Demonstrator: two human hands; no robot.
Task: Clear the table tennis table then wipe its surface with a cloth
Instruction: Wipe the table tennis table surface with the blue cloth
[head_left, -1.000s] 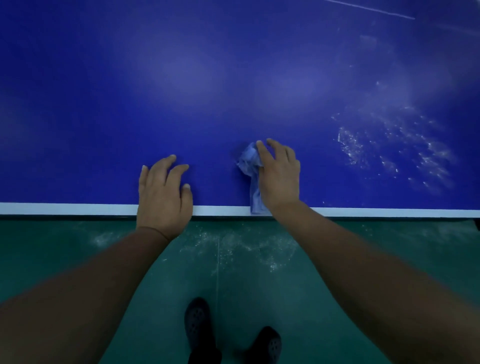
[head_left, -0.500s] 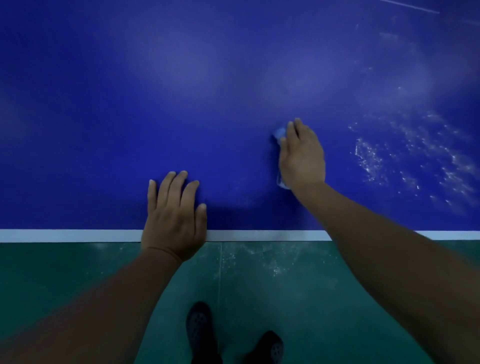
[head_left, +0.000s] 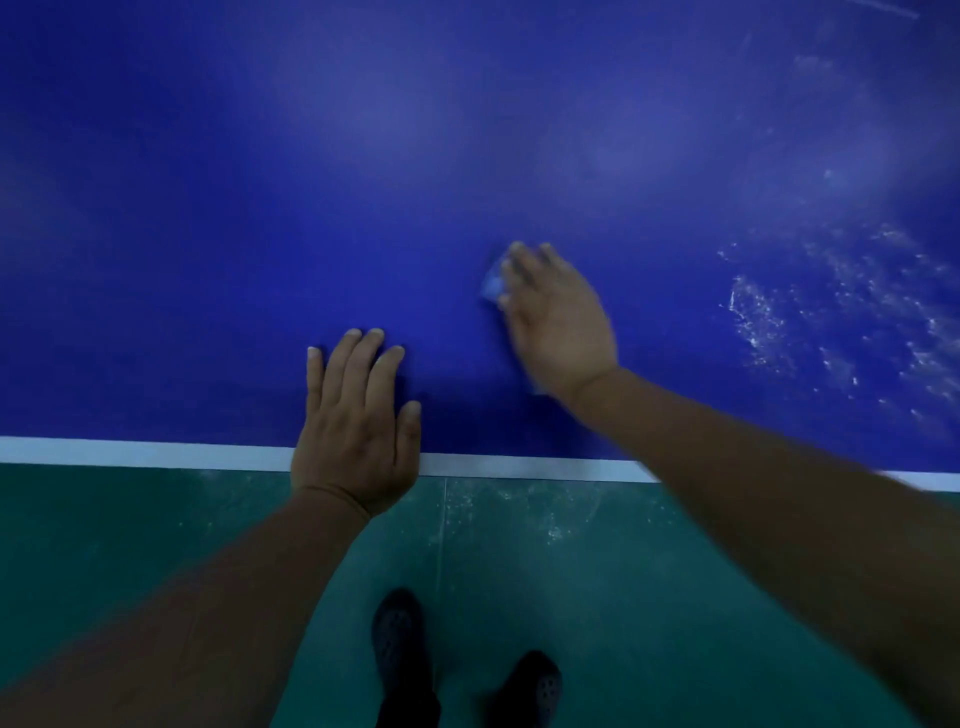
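The blue table tennis table (head_left: 260, 208) fills the upper part of the view, and its white edge line (head_left: 156, 452) runs along the near side. My right hand (head_left: 558, 322) lies flat, fingers extended, pressing a light blue cloth (head_left: 492, 285) onto the surface. Only a corner of the cloth shows beyond my fingertips, and the hand is blurred by motion. My left hand (head_left: 358, 421) rests palm down with straight fingers on the table at its near edge, holding nothing.
White dusty smears (head_left: 758, 317) cover the table to the right of my right hand. Below the edge is a green floor (head_left: 104, 545) with pale specks. My two dark shoes (head_left: 400, 639) stand close to the table.
My right hand has slid the cloth from the table's near edge farther onto the surface. My left hand has stayed at the edge.
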